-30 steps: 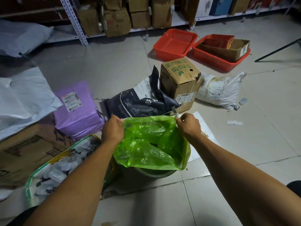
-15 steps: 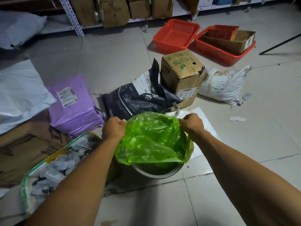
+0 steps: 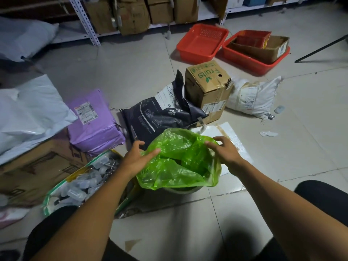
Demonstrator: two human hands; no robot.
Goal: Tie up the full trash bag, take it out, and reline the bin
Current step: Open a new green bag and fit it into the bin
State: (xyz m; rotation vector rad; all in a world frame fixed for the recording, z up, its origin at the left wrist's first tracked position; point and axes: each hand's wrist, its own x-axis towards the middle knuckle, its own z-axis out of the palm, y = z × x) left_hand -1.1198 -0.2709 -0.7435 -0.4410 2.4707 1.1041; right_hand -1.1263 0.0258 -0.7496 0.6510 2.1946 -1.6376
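Observation:
A translucent green bag (image 3: 175, 166) is draped over a small round bin (image 3: 183, 190) on the floor, and only the bin's near rim shows under the plastic. The bag's mouth gapes open in the middle, its edge hanging over the rim. My left hand (image 3: 136, 155) hovers at the bag's left edge with fingers spread, fingertips touching the plastic. My right hand (image 3: 225, 150) is at the right edge, fingers apart and curled over the plastic. Neither hand grips the bag.
A dark pet-food bag (image 3: 160, 113) and a "Fruits" carton (image 3: 207, 89) stand just behind the bin. A purple parcel (image 3: 92, 121) and a clear bag of small bottles (image 3: 81, 183) lie left. Two red baskets (image 3: 201, 41) and shelving sit at the back.
Both hands have let go of the bag's rim and opened. The bag has dropped lower and now lies over the bin's rim.

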